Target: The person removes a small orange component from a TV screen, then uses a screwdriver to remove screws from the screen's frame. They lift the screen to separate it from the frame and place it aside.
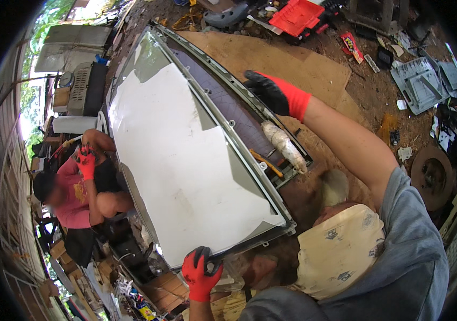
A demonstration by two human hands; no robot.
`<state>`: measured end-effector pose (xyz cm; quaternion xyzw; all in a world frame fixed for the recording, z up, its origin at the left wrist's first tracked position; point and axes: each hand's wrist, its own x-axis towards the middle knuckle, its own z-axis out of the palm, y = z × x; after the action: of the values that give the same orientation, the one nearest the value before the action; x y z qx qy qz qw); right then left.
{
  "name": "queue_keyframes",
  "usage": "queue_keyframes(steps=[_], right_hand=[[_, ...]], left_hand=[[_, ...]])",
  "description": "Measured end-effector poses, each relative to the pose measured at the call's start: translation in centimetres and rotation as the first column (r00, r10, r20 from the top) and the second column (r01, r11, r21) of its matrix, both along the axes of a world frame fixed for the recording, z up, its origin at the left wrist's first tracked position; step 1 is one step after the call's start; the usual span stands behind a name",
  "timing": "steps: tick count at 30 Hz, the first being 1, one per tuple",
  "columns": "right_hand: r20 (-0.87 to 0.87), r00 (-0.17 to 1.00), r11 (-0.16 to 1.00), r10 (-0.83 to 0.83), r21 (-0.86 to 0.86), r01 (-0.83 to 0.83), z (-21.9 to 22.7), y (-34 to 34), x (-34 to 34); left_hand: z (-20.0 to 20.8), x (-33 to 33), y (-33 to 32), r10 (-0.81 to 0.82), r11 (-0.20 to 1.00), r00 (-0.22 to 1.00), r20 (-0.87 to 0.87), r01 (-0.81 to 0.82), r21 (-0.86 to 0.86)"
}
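A large flat panel (pixel 185 176) with a white sheet in a metal frame lies tilted before me. My left hand (pixel 202 274), in a red and black glove, has its fingers curled over the panel's near edge. Under the panel's right side shows a second, dark frame (pixel 217 85) with a metal rim. At that rim is my right hand (pixel 276 93), gloved alike, fingers stretched out and holding nothing visible; whether it touches the rim I cannot tell. A whitish wrapped bundle (pixel 284 145) and orange-handled pliers (pixel 267 163) lie on the dark frame's near end.
Cardboard (pixel 314 72) covers ground on the right. Beyond are a red plastic case (pixel 297 17), grey plastic parts (pixel 421 83) and a round rusty disc (pixel 432 178). Another person (pixel 81 192) in red gloves squats left of the panel. Loose scraps (pixel 137 299) lie at lower left.
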<state>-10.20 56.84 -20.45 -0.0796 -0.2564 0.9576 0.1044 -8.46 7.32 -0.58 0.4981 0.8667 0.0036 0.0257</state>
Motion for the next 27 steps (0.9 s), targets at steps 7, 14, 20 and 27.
queue_keyframes(steps=[7, 14, 20, 27], right_hand=[[0.189, 0.956, 0.951, -0.226, 0.257, 0.174, 7.0, 1.3, 10.2], [0.092, 0.941, 0.672, -0.326, 0.723, 0.162, 25.1, -2.9, 16.2], [0.1, 0.988, 0.243, -0.121, 0.968, -0.068, 36.4, -14.9, 16.4], [0.029, 0.941, -0.151, -0.336, 0.985, -0.085, 26.5, -21.1, 13.6]], left_hand=[[0.8, 1.0, -1.6, 0.076, 0.996, 0.997, -0.013, -0.076, 0.037], [3.3, 2.7, -5.9, 0.201, 0.941, 0.98, 0.008, -0.195, 0.275], [3.1, 4.0, -9.8, 0.415, 0.814, 0.868, 0.272, -0.488, 0.316], [5.6, 0.5, -14.4, 0.508, 0.673, 0.778, 0.369, -0.626, 0.393]])
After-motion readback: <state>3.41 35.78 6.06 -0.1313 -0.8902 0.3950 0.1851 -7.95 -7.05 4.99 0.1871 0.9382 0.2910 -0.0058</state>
